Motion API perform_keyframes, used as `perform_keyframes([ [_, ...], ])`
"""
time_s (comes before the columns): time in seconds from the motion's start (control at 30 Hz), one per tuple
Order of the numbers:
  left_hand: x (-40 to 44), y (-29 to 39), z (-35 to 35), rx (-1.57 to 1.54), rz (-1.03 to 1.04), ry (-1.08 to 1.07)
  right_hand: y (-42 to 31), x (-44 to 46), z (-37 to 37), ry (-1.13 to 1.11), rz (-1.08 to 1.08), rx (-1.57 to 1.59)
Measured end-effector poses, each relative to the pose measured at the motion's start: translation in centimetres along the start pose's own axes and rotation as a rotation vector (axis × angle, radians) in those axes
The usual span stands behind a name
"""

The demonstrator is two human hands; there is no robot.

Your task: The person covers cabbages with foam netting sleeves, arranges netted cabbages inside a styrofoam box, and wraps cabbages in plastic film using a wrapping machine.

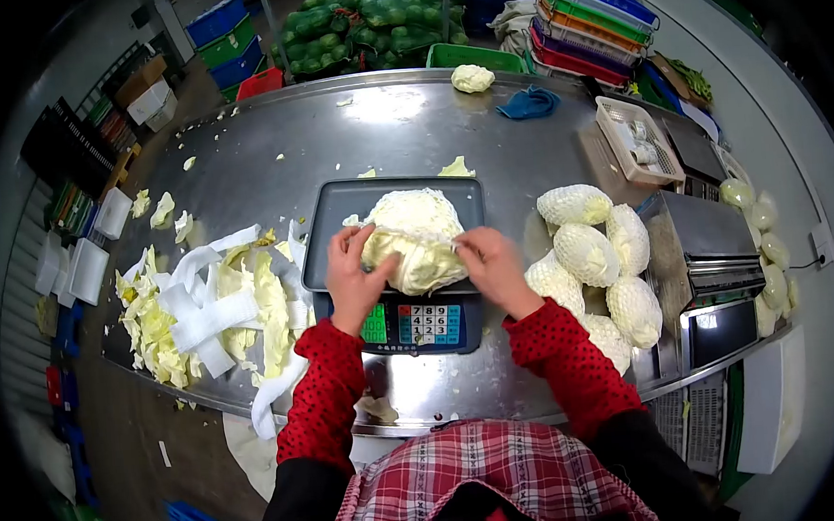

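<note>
A pale cabbage (425, 271) sits on the dark tray (337, 200) of a digital scale (432, 324), with a white foam net (414, 209) over its far part. My left hand (356, 276) is at the cabbage's left side, fingers closed on the net's edge and thumb against the leaves. On the right, my right hand (496, 269) pinches the net's edge between thumb and fingers. Several cabbages in foam nets (587, 254) lie together to the right of the scale.
Left of the scale are trimmed leaves (149, 325) and white foam strips (213, 323). A bare cabbage (472, 78) and a blue cloth (529, 103) lie at the far edge. A white basket (639, 142) and a metal machine (707, 243) stand right.
</note>
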State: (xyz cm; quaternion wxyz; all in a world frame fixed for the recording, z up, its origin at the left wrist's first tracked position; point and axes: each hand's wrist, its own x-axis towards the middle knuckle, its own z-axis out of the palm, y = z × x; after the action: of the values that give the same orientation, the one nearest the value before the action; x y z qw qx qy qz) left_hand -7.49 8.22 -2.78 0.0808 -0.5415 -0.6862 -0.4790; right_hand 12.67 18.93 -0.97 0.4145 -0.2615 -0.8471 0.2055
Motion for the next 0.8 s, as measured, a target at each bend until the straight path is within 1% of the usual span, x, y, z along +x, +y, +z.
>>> perform_keyframes([
  [0.03,0.1,-1.1,0.2,-0.001,0.001,-0.008,-0.8,0.4,-0.8,-0.003,0.130,0.086],
  [0.07,0.5,-1.6,0.3,0.038,0.046,-0.013,-2.5,1.0,-1.5,0.049,0.061,0.078],
  [0.1,1.1,-1.4,0.3,0.076,0.092,-0.018,-3.8,1.1,-1.8,0.049,0.068,0.076],
  [0.13,1.6,-0.9,0.5,0.065,0.141,0.096,-4.9,1.0,-2.1,-0.025,0.146,0.221],
  [0.17,1.4,-1.1,0.6,0.062,0.146,0.091,-5.8,0.7,-2.4,-0.097,0.223,0.367],
  [0.2,1.3,-1.7,0.6,-0.040,0.071,0.022,-6.4,0.3,-2.9,-0.173,0.275,0.435],
  [0.23,1.0,-2.2,0.5,-0.140,-0.007,-0.048,-6.5,-0.4,-3.0,-0.168,0.279,0.434],
  [0.27,1.0,-0.9,-1.1,-0.165,0.044,-0.060,-6.3,-1.1,-3.1,-0.074,0.293,0.416],
  [0.3,0.6,-0.7,-2.1,-0.171,0.091,0.009,-5.6,-1.6,-3.4,0.023,0.302,0.393],
  [0.33,0.0,-0.6,-3.2,-0.165,0.112,0.031,-3.9,-2.4,-3.5,0.046,0.394,0.387],
  [0.37,-1.0,-1.4,-4.3,-0.209,0.061,-0.007,-2.2,-3.0,-3.3,0.059,0.394,0.381],
  [0.43,-2.0,-4.4,-5.2,-0.493,-0.346,0.000,0.7,-4.0,-2.0,0.050,0.552,0.205],
  [0.47,-0.6,-4.8,-4.5,-0.573,-0.502,0.052,1.6,-3.9,-0.4,0.060,0.617,0.308],
  [0.5,0.9,-5.3,-3.6,-0.638,-0.682,0.112,2.7,-3.8,2.2,0.079,0.619,0.293],
  [0.53,1.8,-6.3,-1.6,-0.526,-0.711,0.031,2.9,-3.3,4.4,0.095,0.612,0.274],
  [0.57,2.7,-4.3,-0.5,-0.539,-0.858,-0.108,0.2,-2.1,4.1,0.019,0.729,0.880],
  [0.6,1.8,-4.8,0.9,-0.604,-0.795,-0.180,0.8,-2.4,6.4,0.095,0.626,0.777],
  [0.63,1.4,-5.2,2.7,-0.679,-0.707,-0.276,-1.2,-2.4,5.4,0.148,0.541,0.580],
  [0.67,0.8,-3.8,3.5,-0.519,-0.719,-0.170,-2.2,-3.3,5.1,0.245,0.486,0.396],
  [0.7,-0.3,-1.4,1.9,-0.984,-0.770,-0.200,-3.5,-4.0,3.2,0.228,0.458,0.254],
  [0.73,-1.6,0.5,1.0,-1.162,-0.761,-0.245,-5.5,-4.6,0.0,0.164,0.432,0.210],
  [0.77,-3.1,2.9,0.7,-1.276,-0.697,-0.223,-6.8,-5.3,-3.1,0.101,0.371,0.266],
  [0.8,-4.7,4.9,0.7,-1.330,-0.726,-0.189,-6.7,-6.5,-4.2,0.157,0.342,0.295],
])
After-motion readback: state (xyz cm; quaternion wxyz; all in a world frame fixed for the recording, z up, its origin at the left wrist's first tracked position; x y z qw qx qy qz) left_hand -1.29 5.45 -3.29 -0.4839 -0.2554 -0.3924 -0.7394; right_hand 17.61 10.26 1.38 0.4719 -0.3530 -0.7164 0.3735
